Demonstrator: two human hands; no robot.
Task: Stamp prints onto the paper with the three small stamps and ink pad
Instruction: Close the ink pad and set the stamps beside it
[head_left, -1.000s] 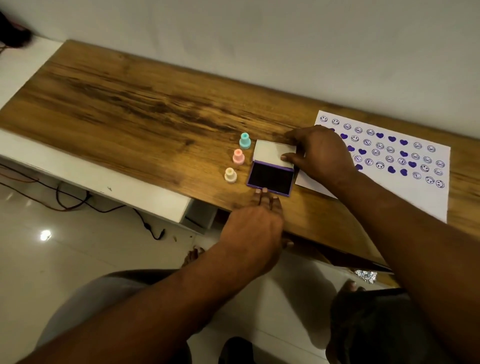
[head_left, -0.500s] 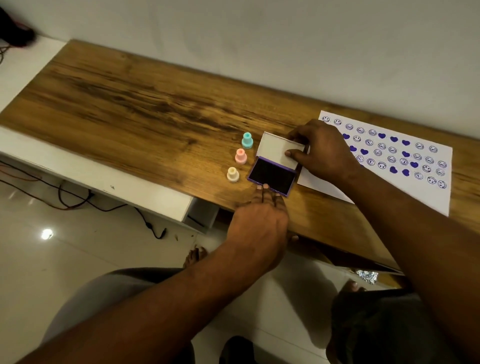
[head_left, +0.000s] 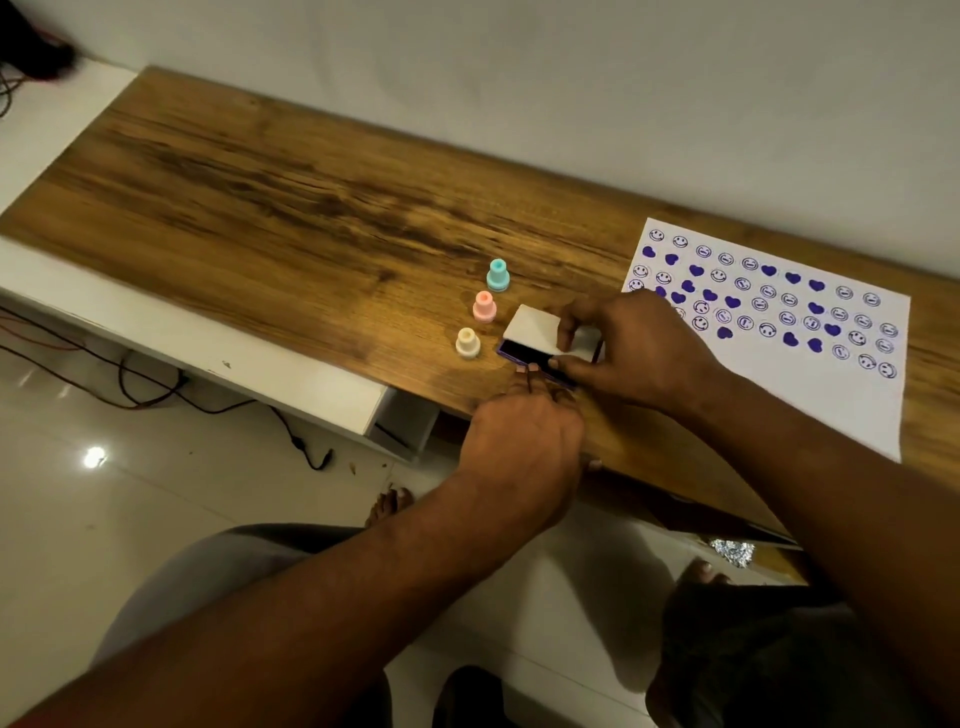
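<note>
1. Counter (head_left: 260, 197): the wood-grain top is carrying every task item on its near right portion.
2. Paper (head_left: 831, 410): the white sheet is lying flat at the counter's right end, showing rows of purple hearts and smiley faces, with its near strip bare. Being thin and light, it is likely to slide or lift under a stamp unless pinned flat.
3. Right hand (head_left: 639, 348): the forearm is passing over the paper's near edge. The grip is pinching the lid narrowly, thumb low on the near side and fingers over the top.
4. Left hand (head_left: 524, 447): the hand is lying palm down with its fingers reaching forward, their tips touching the near edge of the ink pad's base. The grip is holding nothing and appears to be bracing the case.
5. Ink pad (head_left: 511, 352): the purple case is sitting just left of the paper, between the paper and the stamps. It is probably rigid and light, so it may skid unless steadied. The outer edges are the place to hold, since the inked face would smear.
6. Lid (head_left: 535, 327): the pale panel is tilting over the base and hiding most of the dark pad.
7. Teal stamp (head_left: 497, 275), pink stamp (head_left: 484, 306) and cream stamp (head_left: 467, 343): all three are standing upright in a line just left of the ink pad, untouched. They are probably hard, light and easily toppled. The narrow upper knob is the place to pinch.
</note>
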